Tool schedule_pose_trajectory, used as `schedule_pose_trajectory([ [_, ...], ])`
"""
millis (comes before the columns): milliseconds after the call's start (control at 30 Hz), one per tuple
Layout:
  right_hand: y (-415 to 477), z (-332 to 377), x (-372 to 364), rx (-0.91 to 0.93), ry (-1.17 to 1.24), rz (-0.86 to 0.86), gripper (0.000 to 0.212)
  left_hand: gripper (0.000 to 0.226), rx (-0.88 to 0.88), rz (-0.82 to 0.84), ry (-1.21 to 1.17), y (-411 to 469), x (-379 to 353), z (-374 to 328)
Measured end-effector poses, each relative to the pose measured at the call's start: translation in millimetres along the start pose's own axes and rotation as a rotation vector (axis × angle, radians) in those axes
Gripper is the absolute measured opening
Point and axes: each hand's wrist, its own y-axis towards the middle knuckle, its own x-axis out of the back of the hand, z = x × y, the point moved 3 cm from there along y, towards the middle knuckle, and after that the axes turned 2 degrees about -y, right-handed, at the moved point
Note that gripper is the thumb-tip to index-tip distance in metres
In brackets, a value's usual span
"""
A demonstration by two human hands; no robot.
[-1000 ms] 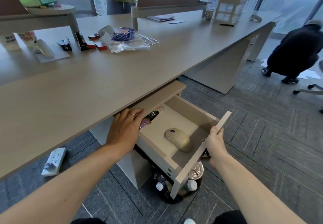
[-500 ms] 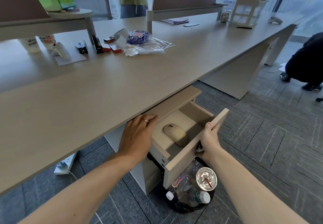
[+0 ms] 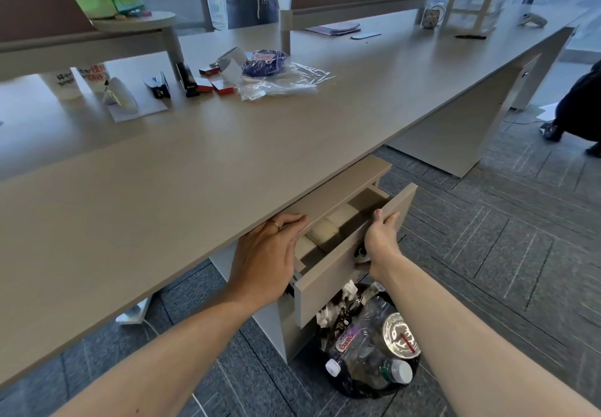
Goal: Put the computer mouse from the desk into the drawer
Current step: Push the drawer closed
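Nearest in, below the right hand, a bin (image 3: 367, 364) of empty bottles sits on the floor under the drawer. Just above it, the right hand (image 3: 379, 241) grips the drawer (image 3: 338, 273) front, fingers hooked over the top edge and thumb underneath. On the other side of the gap, the left hand (image 3: 266, 254) lies flat and relaxed along the desk (image 3: 195, 189) edge, fingers uncurled and grasping nothing, fingertips just short of the opening. Between the two hands the drawer is most of the way in, only a narrow slot showing. In that slot sits a pale rounded shape, most likely the mouse (image 3: 323, 233), though too little shows to be sure; it lies inside the drawer, closer to the left hand. The job looks nearly finished, with only the closing left. To do it well, push straight along the runners, not at an angle, so the front meets the cabinet square. Ease off near the end so the mouse does not slide or knock the back wall. Those right fingers over the top edge want to come clear before the gap closes, and the left fingertips should stay outside it. Farther off, beyond both hands, staplers (image 3: 172, 83) and a plastic bag (image 3: 286, 81) lie well apart on the desktop.
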Motion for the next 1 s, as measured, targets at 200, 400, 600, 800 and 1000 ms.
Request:
schedule_pose_trajectory([
  [200, 2.9, 5.9, -11.5, -0.027, 0.011, 0.053, 0.068, 0.043, -0.002, -0.015, 0.001, -0.5, -3.3, 1.3],
  [400, 11.5, 9.1, -27.6, 0.007, -0.009, 0.063, 0.073, 0.046, -0.015, -0.018, 0.008, -0.7, -6.0, 3.7],
  [600, 9.3, 18.1, -34.3, -0.012, -0.013, 0.072, 0.059, 0.046, -0.018, -0.022, 0.015, -1.2, -7.4, 3.6],
  [800, 5.1, 24.7, -44.2, -0.059, 0.121, 0.11, 0.054, 0.043, -0.012, -0.039, 0.023, -1.4, -8.8, 5.5],
  [1000, 1.0, 30.5, -47.5, -0.1, 0.194, 0.113, 0.057, 0.042, -0.003, -0.054, 0.04, -3.3, -9.8, 5.2],
])
